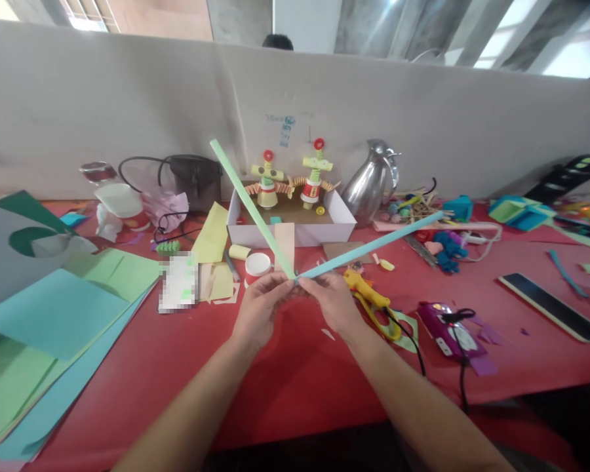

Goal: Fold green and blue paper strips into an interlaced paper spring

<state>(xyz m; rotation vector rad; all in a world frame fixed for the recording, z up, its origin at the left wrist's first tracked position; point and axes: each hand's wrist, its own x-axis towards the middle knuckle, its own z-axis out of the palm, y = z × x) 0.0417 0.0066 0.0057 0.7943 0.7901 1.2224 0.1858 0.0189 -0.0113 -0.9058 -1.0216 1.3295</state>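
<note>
1. Red cloth covers the worktop (295, 387), which runs up to a pale partition wall at its far edge.
2. Above the worktop's middle, the left hand (259, 309) and right hand (333, 300) meet, fingertips pinched shut on the joined ends of two paper strips.
3. One green strip (252, 208) is long, narrow and flat; its long axis climbs from the pinch toward the far left.
4. One blue strip (371, 246) is just as slim; it slants from the pinch toward the far right.
5. Together they form a wide V.
6. Behind stands a white box (341, 226) with two paper figures; a yellow glue gun (368, 295) lies just beside the right hand.
</note>
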